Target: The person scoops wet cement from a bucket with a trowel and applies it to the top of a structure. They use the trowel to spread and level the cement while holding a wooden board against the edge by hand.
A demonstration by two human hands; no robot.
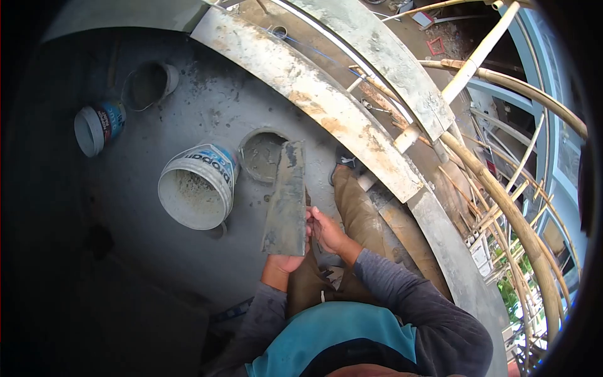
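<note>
Nearest to the lens, the front of a teal shirt (339, 333) with grey sleeves is seen, and just beyond it a long plastering float (286, 201) is held upright over the knees, in front of a brown trouser leg (358, 207). The lower end of the float is gripped by the left hand (281, 262), which is closed around it from below. The right hand (326, 231) is held half open, its fingertips laid against the right edge rather than closed around it. The face of the float is covered only by a thin grey smear; no fresh load of mortar is seen on it. Just behind its upper end, a round mortar pan (260, 156) is placed on the concrete floor (207, 107), and some wet mix seems to be left in it. Beside the pan a white bucket (195, 188) is tilted towards the camera, with only residue on its bottom. Further left, a second bucket (147, 85) and a paint can (97, 129) are lying on their sides. To the right, the curved ledge (314, 94) is already coated in grey, but brownish patches are still shown on it. The work is therefore judged to be well advanced and not finished. Bamboo scaffolding (502, 207) is seen outside the ledge.
</note>
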